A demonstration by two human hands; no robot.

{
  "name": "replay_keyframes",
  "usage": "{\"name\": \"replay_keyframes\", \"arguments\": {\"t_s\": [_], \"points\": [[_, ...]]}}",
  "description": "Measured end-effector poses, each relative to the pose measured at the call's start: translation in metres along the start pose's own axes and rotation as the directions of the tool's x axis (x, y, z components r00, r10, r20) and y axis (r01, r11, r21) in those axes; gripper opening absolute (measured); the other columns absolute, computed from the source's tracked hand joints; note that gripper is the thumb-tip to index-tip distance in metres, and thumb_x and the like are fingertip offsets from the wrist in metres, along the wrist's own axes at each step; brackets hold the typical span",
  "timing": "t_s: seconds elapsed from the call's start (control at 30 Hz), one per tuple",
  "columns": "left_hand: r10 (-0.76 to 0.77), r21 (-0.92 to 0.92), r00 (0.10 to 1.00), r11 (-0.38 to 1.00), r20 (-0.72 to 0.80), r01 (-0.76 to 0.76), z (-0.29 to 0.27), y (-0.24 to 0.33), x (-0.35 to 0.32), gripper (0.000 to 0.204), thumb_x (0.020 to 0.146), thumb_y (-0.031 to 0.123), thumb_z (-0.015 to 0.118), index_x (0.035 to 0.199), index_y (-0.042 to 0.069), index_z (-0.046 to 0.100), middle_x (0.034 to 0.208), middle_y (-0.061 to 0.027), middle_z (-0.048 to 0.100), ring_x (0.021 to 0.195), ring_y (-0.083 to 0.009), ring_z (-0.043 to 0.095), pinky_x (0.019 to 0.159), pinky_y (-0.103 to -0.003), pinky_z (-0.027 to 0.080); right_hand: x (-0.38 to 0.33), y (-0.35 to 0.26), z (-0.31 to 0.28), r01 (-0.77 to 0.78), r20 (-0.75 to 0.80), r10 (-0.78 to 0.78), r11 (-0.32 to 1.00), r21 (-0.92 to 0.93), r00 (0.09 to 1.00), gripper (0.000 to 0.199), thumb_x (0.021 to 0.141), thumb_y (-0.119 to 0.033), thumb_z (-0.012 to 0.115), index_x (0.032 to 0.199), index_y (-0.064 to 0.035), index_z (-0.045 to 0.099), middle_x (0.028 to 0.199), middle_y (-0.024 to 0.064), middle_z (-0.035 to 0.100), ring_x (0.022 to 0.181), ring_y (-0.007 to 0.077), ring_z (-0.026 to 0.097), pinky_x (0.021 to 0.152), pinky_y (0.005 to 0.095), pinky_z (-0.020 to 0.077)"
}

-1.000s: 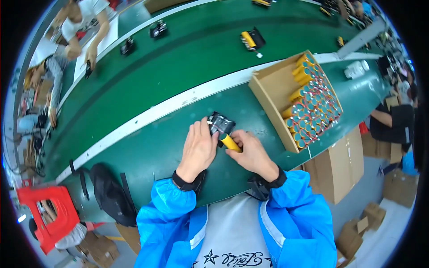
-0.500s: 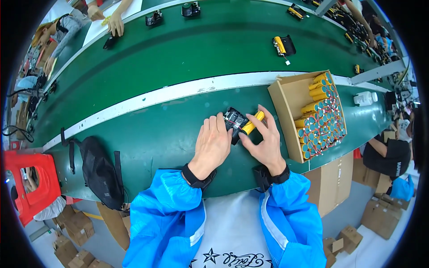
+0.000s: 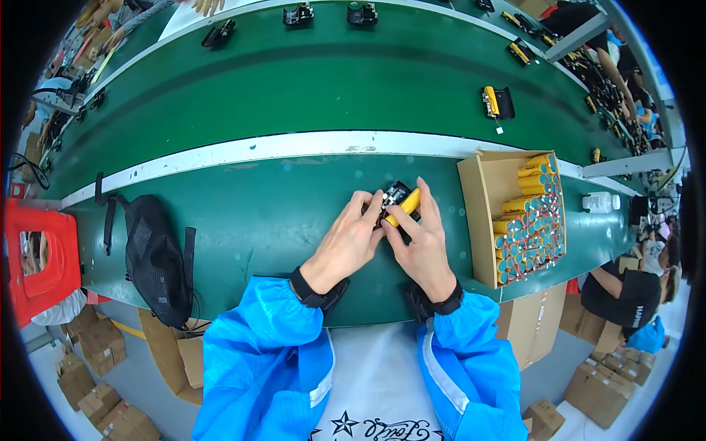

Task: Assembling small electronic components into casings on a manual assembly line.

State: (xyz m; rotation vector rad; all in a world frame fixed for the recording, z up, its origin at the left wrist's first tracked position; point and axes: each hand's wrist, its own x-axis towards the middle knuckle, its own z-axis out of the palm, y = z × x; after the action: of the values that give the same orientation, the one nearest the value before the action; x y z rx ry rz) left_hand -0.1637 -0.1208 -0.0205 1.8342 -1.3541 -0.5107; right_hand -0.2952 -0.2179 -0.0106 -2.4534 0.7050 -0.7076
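Over the green bench, my left hand (image 3: 346, 239) grips the left side of a small black plastic housing (image 3: 398, 192) whose inside shows metal parts. My right hand (image 3: 423, 246) holds a yellow cylindrical battery (image 3: 404, 209) between thumb and fingers. The battery lies tilted across the housing, overlapping it; how far it sits inside I cannot tell, as my fingers cover part of both. To the right of my hands stands an open cardboard box (image 3: 479, 220) with several yellow batteries (image 3: 523, 213) in rows, red and white wires on their ends.
Behind a white rail (image 3: 294, 147) runs a green conveyor (image 3: 294, 95) carrying black housings (image 3: 298, 15) and one with a yellow battery (image 3: 491, 103). A black mesh bag (image 3: 154, 257) lies left, near a red stool (image 3: 44, 253). A white bottle (image 3: 601, 202) stands right. Other people work around.
The yellow battery has moved left, from beside the housing to across it. My hands have come closer together. The view has shifted, and the other person's hand at the conveyor has drawn back from a housing.
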Motion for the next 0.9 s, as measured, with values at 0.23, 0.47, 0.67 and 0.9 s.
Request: {"name": "replay_keyframes", "arguments": {"t_s": [0.23,0.47,0.67,0.9], "points": [[-0.004,-0.097,0.999,0.995,0.036,0.008,-0.011,0.004,-0.005,0.043,0.079,-0.005,0.069,0.12,0.002,0.058,0.123,-0.014,0.055,0.091,-0.034,0.065,0.075,-0.041,0.056,0.009,-0.013,-0.002,-0.147,0.067,0.151,0.987,-0.072,0.986,0.033,0.073,-0.004,0.078,0.106,-0.0047,0.071,0.141,0.0274,0.045,0.12,0.0434,0.054,0.097,0.0453,0.048],[0.062,0.101,0.998,0.993,0.034,-0.065,-0.012,0.001,-0.005,0.035,0.08,-0.005,0.068,0.115,0.002,0.062,0.126,-0.0127,0.056,0.091,-0.0336,0.066,0.076,-0.041,0.057,0.003,-0.002,0.011,-0.108,-0.123,0.118,0.99,0.086,0.985,0.048,0.069,-0.004,0.082,0.115,-0.0015,0.065,0.135,0.0235,0.052,0.112,0.0404,0.058,0.091,0.0428,0.0512],[0.159,0.115,0.987,0.98,0.023,-0.161,-0.019,-0.01,-0.006,0.041,0.081,-0.004,0.064,0.122,0.0,0.058,0.12,-0.017,0.059,0.092,-0.0349,0.064,0.077,-0.042,0.056,0.003,-0.007,0.012,-0.065,-0.061,0.065,0.998,0.004,0.996,0.062,0.069,-0.009,0.085,0.124,-0.001,0.057,0.131,0.0239,0.052,0.108,0.0408,0.058,0.087,0.0445,0.0514],[0.092,-0.043,0.989,0.995,0.116,-0.088,-0.042,0.002,0.01,0.047,0.08,0.003,0.067,0.126,-0.002,0.056,0.105,-0.018,0.064,0.09,-0.0372,0.063,0.076,-0.043,0.054,0.006,-0.015,0.02,-0.14,-0.059,0.141,0.99,0.017,0.988,0.08,0.07,-0.009,0.083,0.135,0.007,0.04,0.128,0.0267,0.047,0.113,0.0438,0.051,0.093,0.0451,0.0476]]}}
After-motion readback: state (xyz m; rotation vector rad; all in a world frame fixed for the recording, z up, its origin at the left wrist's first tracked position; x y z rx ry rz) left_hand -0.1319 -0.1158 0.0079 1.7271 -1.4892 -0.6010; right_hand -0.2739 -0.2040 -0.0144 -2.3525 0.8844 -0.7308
